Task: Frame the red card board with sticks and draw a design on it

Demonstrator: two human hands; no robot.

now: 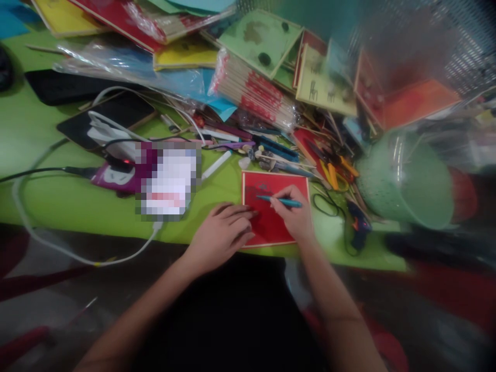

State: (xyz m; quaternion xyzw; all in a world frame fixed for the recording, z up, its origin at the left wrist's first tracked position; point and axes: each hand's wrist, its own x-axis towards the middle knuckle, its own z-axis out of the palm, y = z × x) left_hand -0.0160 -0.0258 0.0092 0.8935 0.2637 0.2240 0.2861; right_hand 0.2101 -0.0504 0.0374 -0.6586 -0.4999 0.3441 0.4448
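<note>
My right hand (293,213) is closed around a blue-green pen (287,202), its tip pointing left over a red square panel (271,227) with a pale border. Faint dark marks show on the panel's upper part, near the pen tip. My left hand (225,231) lies with its fingers stretched out, the fingertips on the panel's left edge. Beyond the panel sit small grey lumps and thin sticks (287,164). A white marker (217,165) rests to the left of the panel.
To the left are a phone (168,181) with a blurred screen, a purple power strip (104,178) and a white cable (127,260). On the right stand a green basket (405,178), a glue gun (358,225) and orange-handled scissors (333,175). Bagged sticks (253,90) and coloured panels crowd the back.
</note>
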